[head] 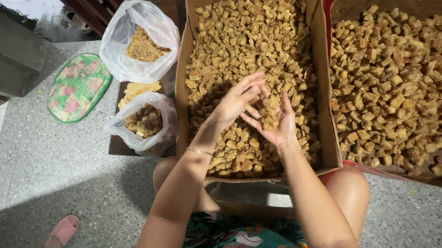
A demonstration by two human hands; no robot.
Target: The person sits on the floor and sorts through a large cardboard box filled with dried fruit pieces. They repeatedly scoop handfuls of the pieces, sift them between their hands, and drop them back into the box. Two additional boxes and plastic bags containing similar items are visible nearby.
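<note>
Left hand (240, 95): over the near box (182, 97), palm down, fingers loosely spread, tips touching the pieces (270, 111) cupped in the right hand; it clamps nothing.
Right hand (276, 126): palm up, fingers curled around a small heap of brown pieces, just above the box's fill.
Near box: cardboard, open, full of brown cubed chunks, resting by the knees.
Second box (351, 5): to the right, touching the first, holds bigger chunks.
Upper bag (124, 46): clear plastic, crumbly fill, left of the boxes.
Lower bag (145, 129): clear, darker chunks.
Cushion (78, 87): green floral, on the floor, far left.
</note>
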